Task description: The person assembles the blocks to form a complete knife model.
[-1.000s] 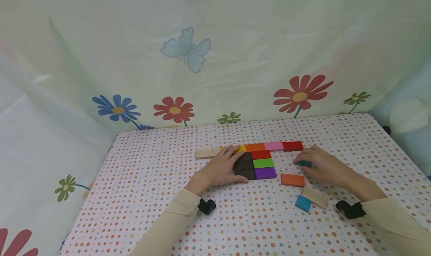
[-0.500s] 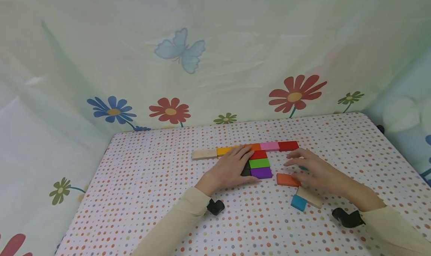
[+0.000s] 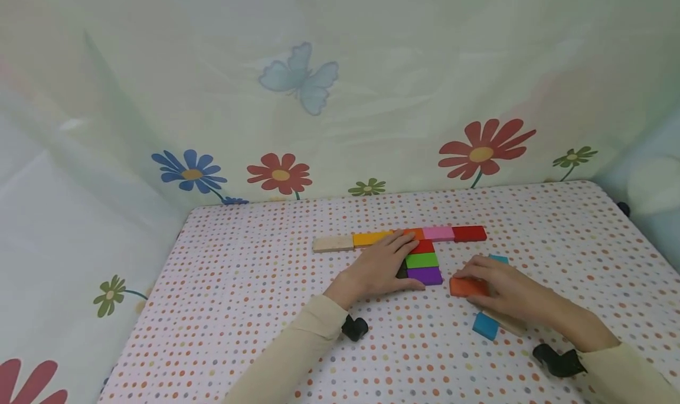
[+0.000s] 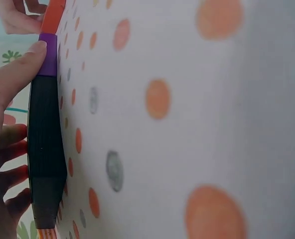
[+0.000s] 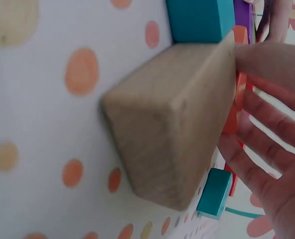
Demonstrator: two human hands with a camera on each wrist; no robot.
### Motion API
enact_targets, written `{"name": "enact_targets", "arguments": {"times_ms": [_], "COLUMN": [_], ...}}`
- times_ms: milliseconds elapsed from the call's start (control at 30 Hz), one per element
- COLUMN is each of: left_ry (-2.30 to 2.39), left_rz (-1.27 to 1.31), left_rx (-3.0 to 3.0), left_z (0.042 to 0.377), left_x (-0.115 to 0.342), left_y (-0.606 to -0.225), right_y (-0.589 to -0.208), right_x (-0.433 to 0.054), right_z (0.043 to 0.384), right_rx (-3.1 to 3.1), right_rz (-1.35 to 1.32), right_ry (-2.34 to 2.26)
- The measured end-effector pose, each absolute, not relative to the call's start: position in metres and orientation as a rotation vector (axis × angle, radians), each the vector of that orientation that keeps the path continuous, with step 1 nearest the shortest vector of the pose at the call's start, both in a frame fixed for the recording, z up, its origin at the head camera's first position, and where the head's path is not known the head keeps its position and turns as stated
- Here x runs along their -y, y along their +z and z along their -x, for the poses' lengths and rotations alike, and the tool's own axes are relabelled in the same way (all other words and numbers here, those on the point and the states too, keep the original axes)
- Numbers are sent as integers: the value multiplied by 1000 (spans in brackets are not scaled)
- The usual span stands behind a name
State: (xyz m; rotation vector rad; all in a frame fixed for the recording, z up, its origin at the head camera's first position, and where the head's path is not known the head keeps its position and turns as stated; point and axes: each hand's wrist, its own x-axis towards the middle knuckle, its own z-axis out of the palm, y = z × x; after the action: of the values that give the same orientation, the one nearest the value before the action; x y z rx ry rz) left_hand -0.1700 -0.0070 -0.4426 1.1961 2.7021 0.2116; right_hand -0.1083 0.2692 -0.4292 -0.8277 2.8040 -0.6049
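My left hand (image 3: pixel 379 268) lies over the black blocks (image 3: pixel 402 271), its fingers stretched toward the back row; in the left wrist view its thumb touches the purple block (image 4: pixel 48 55). Beside them sit a green block (image 3: pixel 422 260) and a red block (image 3: pixel 423 247). With thumb and fingers on opposite sides, my right hand (image 3: pixel 507 286) holds a loose orange block (image 3: pixel 461 287), just right of the purple one. Behind that hand lies a teal block (image 3: pixel 499 258). Under its wrist rest a plain wooden block (image 5: pixel 187 99) and a small blue block (image 3: pixel 485 326).
Along the back runs a row of blocks: plain wood (image 3: pixel 333 243), yellow (image 3: pixel 370 238), orange, pink (image 3: pixel 438 233) and dark red (image 3: pixel 470 233). A dotted cloth (image 3: pixel 255 286) covers the table. Behind it hangs a flowered curtain (image 3: pixel 372 97).
My right hand has let go of the teal block and come nearer, onto the orange block. My left hand has slid right, covering more of the black blocks. The head view has shifted slightly.
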Motion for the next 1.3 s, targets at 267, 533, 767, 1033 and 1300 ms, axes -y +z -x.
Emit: {"name": "enact_targets", "arguments": {"times_ms": [267, 533, 767, 1033, 1300], "left_ry": [210, 194, 223, 242, 256], "left_rz": [-1211, -1196, -1189, -1187, -1189], "left_rx": [-2694, -2694, -2678, -2686, -2681], "left_z": [168, 168, 166, 167, 168], "left_x": [2, 3, 3, 4, 7], "left_y": [-446, -446, -445, -441, -442], "right_y": [-434, -419, -415, -416, -419], "right_x": [-275, -270, -264, -256, -251], "right_z": [103, 120, 148, 161, 162], "right_rx": [-2811, -2839, -2947, -2946, -2959], "right_rz": [800, 795, 842, 805, 792], "right_ry": [-619, -719, -642, -593, -569]}}
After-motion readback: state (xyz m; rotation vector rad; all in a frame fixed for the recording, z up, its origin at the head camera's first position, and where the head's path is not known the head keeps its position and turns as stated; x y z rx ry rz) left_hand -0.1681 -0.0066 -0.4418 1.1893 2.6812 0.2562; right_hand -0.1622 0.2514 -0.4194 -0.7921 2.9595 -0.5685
